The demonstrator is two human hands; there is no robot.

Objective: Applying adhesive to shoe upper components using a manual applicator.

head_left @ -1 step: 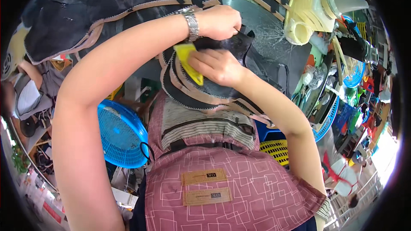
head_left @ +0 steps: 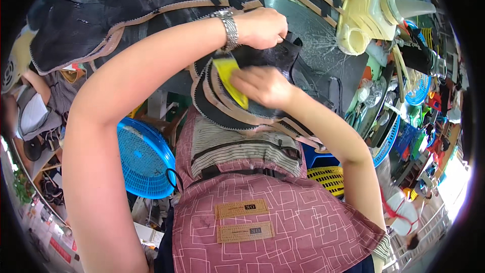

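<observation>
My left hand (head_left: 262,29), a metal-band watch on its wrist, is closed, with fingertips pressed on the far edge of a black leather piece (head_left: 290,55). Nearer to me, my right hand (head_left: 268,88) grips a flat yellow scraper (head_left: 233,87) and is smeared by motion. The scraper lies slanted against the leather, close to its curved left edge. Tan strips and zigzag-cut edges (head_left: 207,103) show in layers there, overhanging toward my apron (head_left: 268,187). The right fingertips are partly hidden behind the scraper.
More black leather pieces (head_left: 65,35) with tan zigzag edges cover the table's far left. A pale yellow plastic container (head_left: 371,17) with a spout stands at the far right. Blue baskets (head_left: 146,162) and a yellow one (head_left: 326,179) sit lower down. Another person's arm (head_left: 38,85) shows at left.
My right hand and the scraper have slid slightly right and toward me. The left hand keeps its hold, shifted only a little.
</observation>
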